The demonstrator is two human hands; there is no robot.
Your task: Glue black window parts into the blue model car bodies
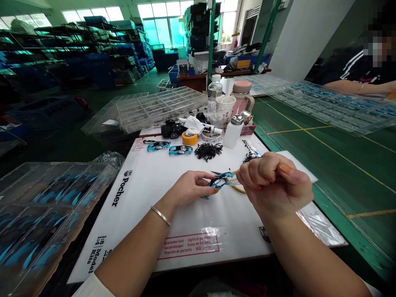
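Near the middle of the white board, my left hand (193,187) pinches a small blue model car body shell (220,180) by its left end. My right hand (274,179) is closed in a fist around a slim, pale, see-through tool (234,181). Its tip meets the right side of the shell, and my fingers hide the rest, so its kind is unclear. Behind the shell, a yellow loop handle (239,189) and a dark pointed blade show in part. Two more blue car shells (180,150) lie farther back, beside a pile of small black parts (208,152).
At the board's back stand a white bottle (233,132), a pink mug (241,99), an orange tape roll (189,138) and a black toy chassis (173,129). Clear compartment trays with blue shells (62,185) are at left. Another person (355,74) sits at far right.
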